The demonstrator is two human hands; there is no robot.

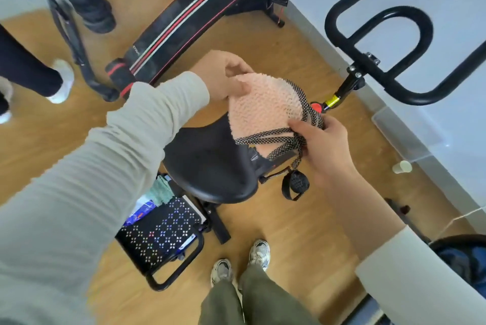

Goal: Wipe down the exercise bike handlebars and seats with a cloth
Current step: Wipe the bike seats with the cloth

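Holding one peach-pink textured cloth (263, 106) between them, both hands are raised over the front end of the single black bike seat (210, 164). The left hand (223, 76) pinches the cloth's upper edge between thumb and fingers. The right hand (323, 146) has its thumb laid on the cloth's lower corner and its fingers curled under the black-and-white speckled trim, which bunches there in several loops. The cloth hangs in a curve from one hand to the other; whether it touches the seat cannot be told from this angle.

One set of black looped handlebars (420, 35) stands up and to the right, well apart from the cloth, on a stem with a yellow band. One red knob (317, 108) peeks out just behind the cloth's right edge. One pedal (295, 184) with a strap shows below the right hand.

On the wooden floor (289, 219), one sit-up bench (189, 22) with red and white stripes lies beyond the seat. One black patterned pouch (160, 235) in a tubular frame sits behind the seat, lower left. Two grey sneakers (260, 251) of the wearer stand at the bottom. One paper cup (401, 167) lies on its side near the wall. One white shoe (63, 83) of another person is at the left.
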